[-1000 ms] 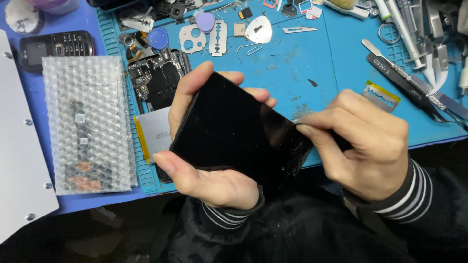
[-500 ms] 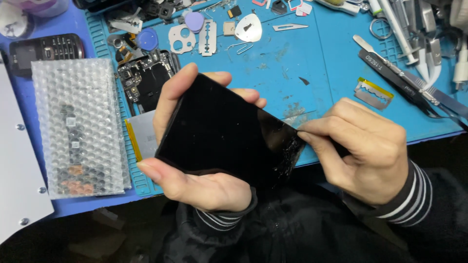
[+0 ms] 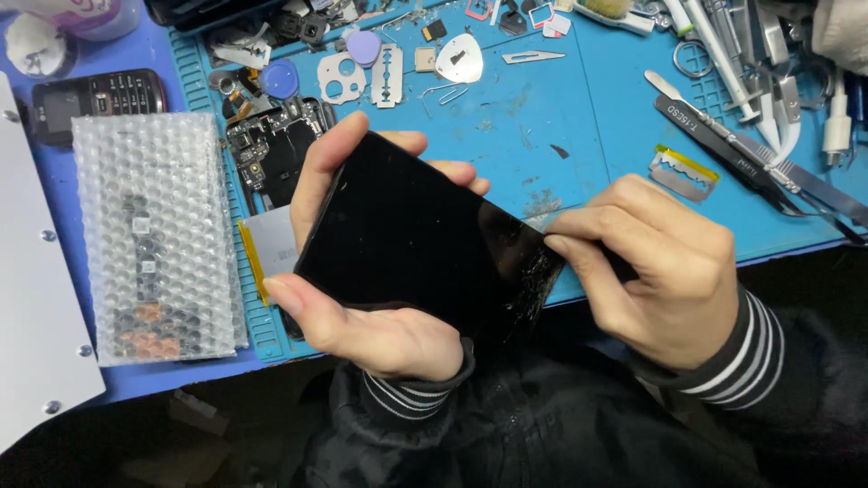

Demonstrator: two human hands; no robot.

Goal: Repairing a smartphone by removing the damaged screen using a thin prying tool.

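Counter (image 3: 579, 154) has the blue mat on it, and we work just above its near edge, so anything that drops lands on the mat.

Bubble wrap (image 3: 158, 239) lies flat on the left, well clear of our hands, likely padding for a part.

Screen (image 3: 416, 239) is off the counter, tilted, glass toward us. The cracked corner points right, so the damage faces the working hand.

Left hand (image 3: 362, 316) is closed around the screen's left end: thumb along the lower edge, fingers behind, bracing it.

Right hand (image 3: 660, 262) is pinched shut at the cracked corner. We cannot tell whether it grips the glass or a small tool.

Opened phone (image 3: 276, 149) sits behind the screen on the mat.

Blade (image 3: 684, 172) lies right, near the working hand.
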